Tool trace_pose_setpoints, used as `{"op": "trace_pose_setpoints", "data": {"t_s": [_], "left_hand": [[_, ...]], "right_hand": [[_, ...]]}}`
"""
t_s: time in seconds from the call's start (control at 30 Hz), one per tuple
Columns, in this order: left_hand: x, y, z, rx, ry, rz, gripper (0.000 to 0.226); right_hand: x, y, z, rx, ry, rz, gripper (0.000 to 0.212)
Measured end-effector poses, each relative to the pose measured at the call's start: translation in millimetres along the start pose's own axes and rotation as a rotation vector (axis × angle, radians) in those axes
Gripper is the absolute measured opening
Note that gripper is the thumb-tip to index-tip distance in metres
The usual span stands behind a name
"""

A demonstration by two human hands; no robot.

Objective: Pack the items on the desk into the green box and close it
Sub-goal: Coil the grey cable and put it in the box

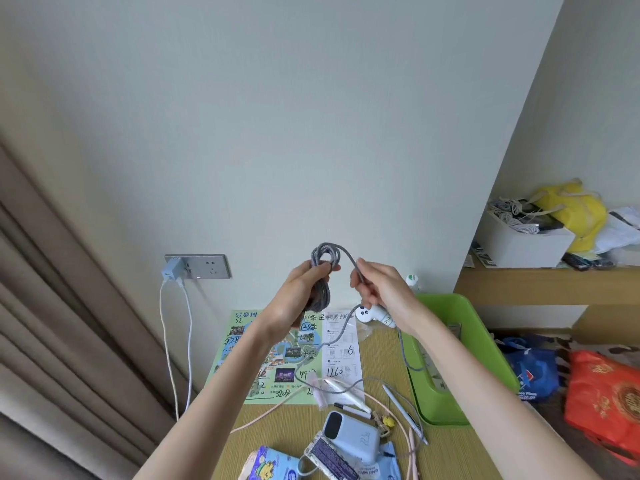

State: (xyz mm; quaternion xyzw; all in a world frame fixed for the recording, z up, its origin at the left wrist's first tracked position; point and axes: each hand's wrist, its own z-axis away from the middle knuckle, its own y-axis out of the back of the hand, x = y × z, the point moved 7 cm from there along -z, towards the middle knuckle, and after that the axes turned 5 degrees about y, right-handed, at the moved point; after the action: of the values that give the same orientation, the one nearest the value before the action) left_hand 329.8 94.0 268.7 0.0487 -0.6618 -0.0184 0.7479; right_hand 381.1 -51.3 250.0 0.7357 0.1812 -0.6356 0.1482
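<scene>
Head view | left hand (294,296) curls round the cable (322,258) coil, raised off the desk (287,424) so loops stay tidy | right hand (379,289) pinches the loose strand, likely feeding another turn | box (446,306) open, right of the hands.

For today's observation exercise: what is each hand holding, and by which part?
Both hold the grey cable: the left hand grips its coil, the right hand pinches the loose strand.
</scene>
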Motion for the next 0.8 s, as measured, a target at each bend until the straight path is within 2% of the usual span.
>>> {"op": "trace_pose_setpoints", "data": {"t_s": [0.2, 0.33, 0.43, 0.6, 0.7, 0.8], "left_hand": [[1.6, 0.4, 3.9, 0.083, -0.013, 0.053, 0.030], [6.5, -7.2, 5.2, 0.052, -0.007, 0.089, 0.042], [15.1, -16.8, 8.1, -0.019, -0.053, 0.137, 0.033], [21.9, -22.5, 12.6, -0.029, -0.074, 0.167, 0.030], [16.7, -18.8, 11.3, 0.021, -0.037, 0.145, 0.030], [10.9, -6.6, 4.4, 0.108, -0.017, 0.225, 0.027]], "right_hand": [[6.1, -19.2, 4.6, -0.103, -0.067, -0.186, 0.033], [2.8, -30.3, 7.6, -0.136, -0.081, -0.203, 0.032], [-0.2, -35.9, 8.3, -0.127, -0.098, -0.220, 0.033], [-2.1, -34.0, 9.8, -0.090, -0.104, -0.123, 0.046], [-5.0, -32.7, 11.0, -0.101, -0.077, -0.062, 0.040], [-4.5, -29.1, 12.2, -0.091, -0.087, -0.001, 0.033]]}}
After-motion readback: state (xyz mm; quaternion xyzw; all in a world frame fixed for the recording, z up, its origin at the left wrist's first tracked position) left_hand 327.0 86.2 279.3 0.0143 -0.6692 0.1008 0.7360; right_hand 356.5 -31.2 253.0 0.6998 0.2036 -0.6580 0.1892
